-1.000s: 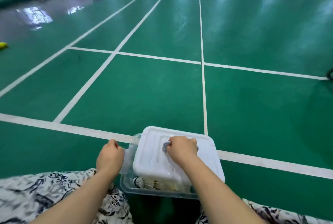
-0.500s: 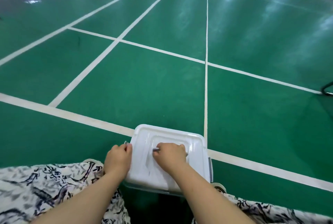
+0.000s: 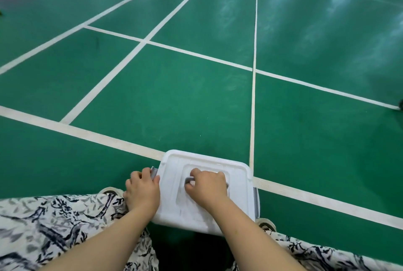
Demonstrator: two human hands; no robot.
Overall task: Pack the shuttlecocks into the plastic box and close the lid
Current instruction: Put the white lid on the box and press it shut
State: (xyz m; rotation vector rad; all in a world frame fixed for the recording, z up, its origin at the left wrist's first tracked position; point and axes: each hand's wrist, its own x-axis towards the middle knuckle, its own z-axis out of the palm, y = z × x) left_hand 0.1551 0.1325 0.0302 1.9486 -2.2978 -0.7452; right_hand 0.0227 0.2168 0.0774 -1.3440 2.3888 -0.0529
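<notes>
A white plastic lid (image 3: 237, 174) lies flat over the plastic box on the green court floor, right in front of me between my knees. My right hand (image 3: 207, 187) rests on the middle of the lid with its fingers curled around the grey handle (image 3: 189, 180). My left hand (image 3: 142, 190) is at the box's left side, its fingers closed on the grey side latch (image 3: 154, 172). A second grey latch (image 3: 256, 203) shows on the right side. The shuttlecocks are hidden under the lid.
Patterned white-and-black fabric (image 3: 54, 227) covers my legs at the bottom left and right. Two shoe tips (image 3: 266, 225) poke out beside the box. White court lines (image 3: 253, 96) cross the green floor ahead.
The lid has come down from its tilted position and now sits flat, hiding the shuttlecocks. My left hand has shifted from the box's rim onto the side latch. The camera has tilted down.
</notes>
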